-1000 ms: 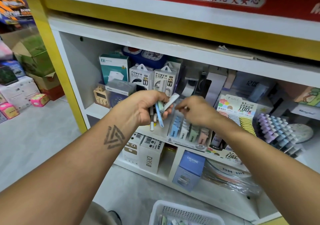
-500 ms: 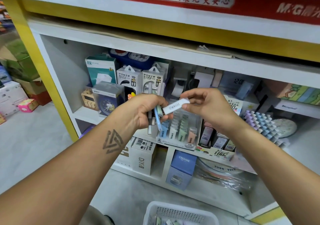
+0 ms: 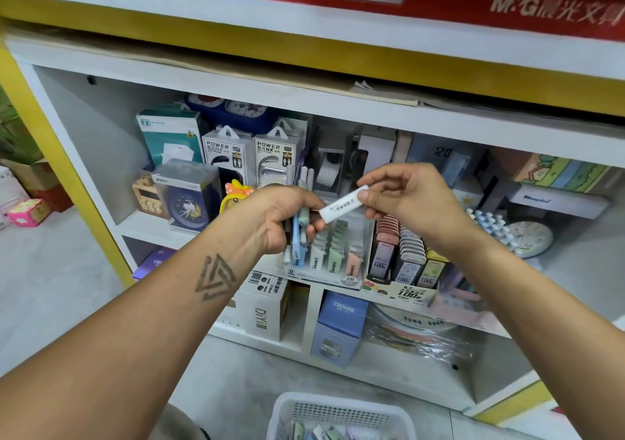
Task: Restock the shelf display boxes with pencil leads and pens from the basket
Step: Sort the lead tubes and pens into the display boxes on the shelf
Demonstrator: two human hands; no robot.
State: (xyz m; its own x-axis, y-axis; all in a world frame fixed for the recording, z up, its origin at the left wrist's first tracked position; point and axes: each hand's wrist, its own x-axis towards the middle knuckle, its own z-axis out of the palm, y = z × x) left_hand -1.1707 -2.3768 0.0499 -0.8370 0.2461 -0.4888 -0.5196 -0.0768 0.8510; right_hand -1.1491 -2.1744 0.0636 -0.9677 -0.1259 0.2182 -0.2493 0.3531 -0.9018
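Lead case (image 3: 343, 207) lay pinched in my right hand (image 3: 406, 199), long axis slanting down-left toward my left hand (image 3: 284, 218), which gripped a bundle of pens and cases (image 3: 299, 233), both just above the clear display box (image 3: 333, 253).

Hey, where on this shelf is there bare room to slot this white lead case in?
The clear 2B box shows gaps among its pastel cases, nearest below the white case in the right hand. The 100 box beside it is packed tight. Bare shelf lies left of the clock.
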